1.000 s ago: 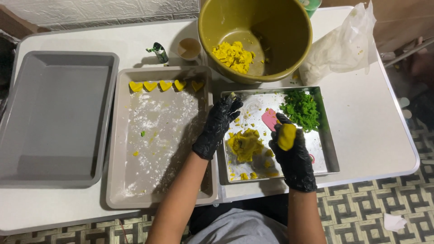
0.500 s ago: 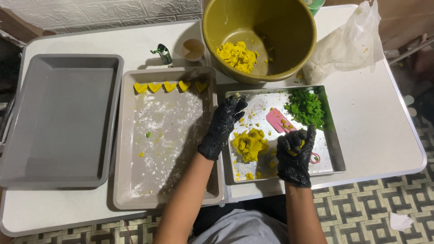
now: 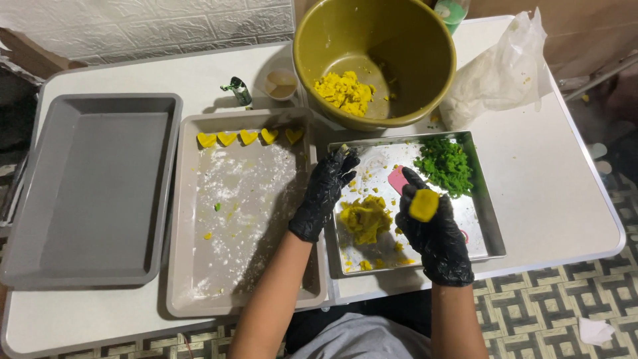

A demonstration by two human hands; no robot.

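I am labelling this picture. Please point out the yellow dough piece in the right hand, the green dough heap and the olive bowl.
yellow dough piece [image 3: 424, 205], head view, middle of its flat face, held in the right hand [image 3: 432, 233].
green dough heap [image 3: 446, 166], head view, centre of the heap.
olive bowl [image 3: 425, 60], head view, bare inner wall.

Setting: makeshift food-preparation area, probably domestic.

Evidence: white folding table [image 3: 565, 193] on patterned floor tiles [image 3: 565, 306]; floured baking tray [image 3: 239, 219] centre; olive mixing bowl [image 3: 399, 60] of yellow dough, top; steel tray [image 3: 488, 229], right; whitewashed brick wall [image 3: 146, 23], upper left.
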